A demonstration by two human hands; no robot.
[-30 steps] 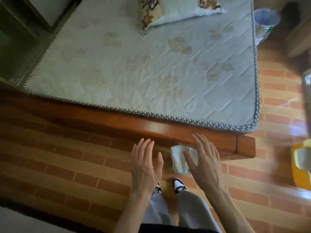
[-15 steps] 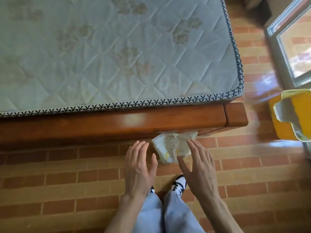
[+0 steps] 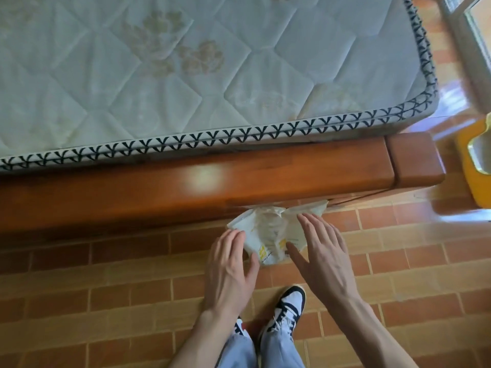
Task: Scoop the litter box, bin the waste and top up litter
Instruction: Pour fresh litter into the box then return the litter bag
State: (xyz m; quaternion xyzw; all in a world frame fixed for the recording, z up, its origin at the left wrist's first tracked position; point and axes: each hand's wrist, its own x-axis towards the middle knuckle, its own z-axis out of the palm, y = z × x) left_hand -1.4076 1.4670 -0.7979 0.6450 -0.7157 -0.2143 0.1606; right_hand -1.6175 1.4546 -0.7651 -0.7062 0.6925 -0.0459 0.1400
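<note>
Litter bag [image 3: 273, 235]: white, crumpled, yellow print; centre of frame, on the brick floor [image 3: 106, 274], its top edge tucked under the bed frame [image 3: 212, 184].
Left hand [image 3: 229, 269]: fingers spread, empty, at the bag's left edge.
Right hand [image 3: 321, 256]: fingers apart, empty, over the bag's right side.
Mattress [image 3: 159, 62]: quilted, upper frame.
Yellow litter box [image 3: 475, 160]: right edge, partly cut off.

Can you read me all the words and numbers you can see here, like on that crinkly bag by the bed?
No text here can be read.
Crumpled white plastic bag with yellow marks, on the floor between the left hand and right hand: yellow and dark print, too blurred to read.
Quilted pale mattress: leaf pattern only, no words.
Yellow plastic box: no label shows.
</note>
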